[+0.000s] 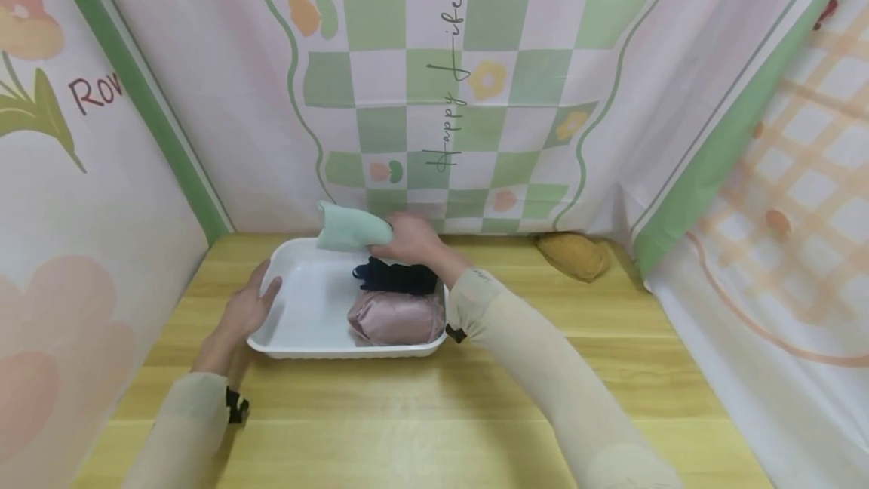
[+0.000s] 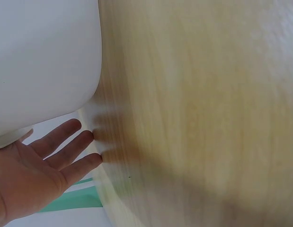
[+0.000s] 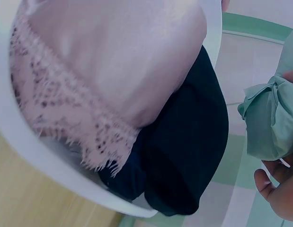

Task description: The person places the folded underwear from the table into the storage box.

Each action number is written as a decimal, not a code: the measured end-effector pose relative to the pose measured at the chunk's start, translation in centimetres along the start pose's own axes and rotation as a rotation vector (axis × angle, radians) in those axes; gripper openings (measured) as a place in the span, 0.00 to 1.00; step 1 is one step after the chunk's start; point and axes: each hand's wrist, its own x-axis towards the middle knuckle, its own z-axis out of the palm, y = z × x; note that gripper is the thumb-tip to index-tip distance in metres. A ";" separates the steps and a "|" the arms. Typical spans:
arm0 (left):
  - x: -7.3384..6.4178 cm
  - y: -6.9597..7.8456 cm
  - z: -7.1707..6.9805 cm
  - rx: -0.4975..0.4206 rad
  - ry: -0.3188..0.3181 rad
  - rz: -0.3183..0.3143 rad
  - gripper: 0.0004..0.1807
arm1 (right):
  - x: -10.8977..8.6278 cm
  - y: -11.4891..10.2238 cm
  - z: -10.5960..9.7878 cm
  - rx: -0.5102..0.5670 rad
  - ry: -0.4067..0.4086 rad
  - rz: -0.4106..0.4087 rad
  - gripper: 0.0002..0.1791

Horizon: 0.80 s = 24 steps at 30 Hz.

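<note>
A white tray point(image 1: 308, 300) stands on the wooden table. My left hand point(image 1: 246, 306) holds its left rim, thumb over the edge; in the left wrist view the hand point(image 2: 47, 170) has its other fingers spread below the rim. My right hand point(image 1: 413, 238) grips a folded mint-green cloth garment point(image 1: 353, 228) above the tray's back edge. That mint garment point(image 3: 271, 125) looks bunched in the right wrist view. Inside the tray's right half lie a folded black garment point(image 1: 400, 278) and, in front of it, a pink satin garment point(image 1: 397, 318) with lace trim point(image 3: 70, 104).
A mustard-yellow cloth bundle point(image 1: 573, 256) lies at the table's back right, against the curtain. Printed curtains point(image 1: 380, 74) close off the back and both sides. Bare wooden tabletop point(image 1: 380, 421) extends in front of the tray and to its right.
</note>
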 end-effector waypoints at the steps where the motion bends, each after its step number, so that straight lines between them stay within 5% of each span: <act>1: 0.0 0.0 0.0 -0.002 -0.002 -0.002 0.44 | 0.1 -0.1 0.1 -0.008 -0.002 -0.001 0.20; 24: 0.2 -0.1 0.0 -0.007 -0.003 -0.028 0.45 | 2.3 -2.8 2.4 -0.044 -0.046 -0.037 0.25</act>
